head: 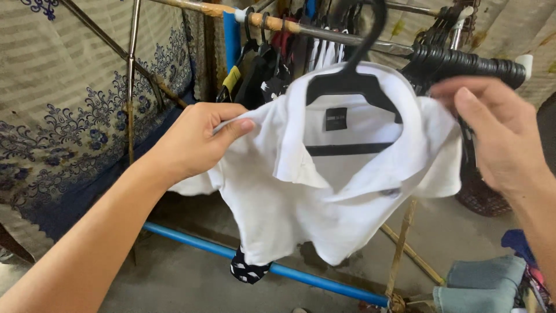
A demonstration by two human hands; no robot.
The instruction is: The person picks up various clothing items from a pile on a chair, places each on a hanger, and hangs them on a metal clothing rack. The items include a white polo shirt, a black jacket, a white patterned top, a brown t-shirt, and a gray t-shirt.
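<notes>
While both hands are raised in front of the clothes rack, the small white collared shirt [324, 197] hangs between them on a black plastic hanger [353, 81], whose hook rises above the collar. The left hand [194, 139] has its thumb and fingers pinched shut on the shirt's shoulder seam, pulling the cloth out to that side, with the short sleeve drooping just below the wrist. The right hand [498, 130] is at the opposite shoulder of the shirt, thumb stretched forward and fingers curled over the fabric edge; it seems to grip the cloth there, though the fingertips are partly hidden behind the shirt, so how tightly it closes is hard to say. Just behind the right hand a thick row of empty black hangers [463, 61] is bunched on the rail [301, 26], and further along that rail, above and between the hands, darker garments [272, 69] hang close together. To the outer side of the left forearm a striped cloth with blue flower embroidery [75, 98] drapes down. Below the hands a blue pipe [289, 271] runs across near the concrete floor, and under the right forearm lie folded blue-grey jeans [480, 284].
</notes>
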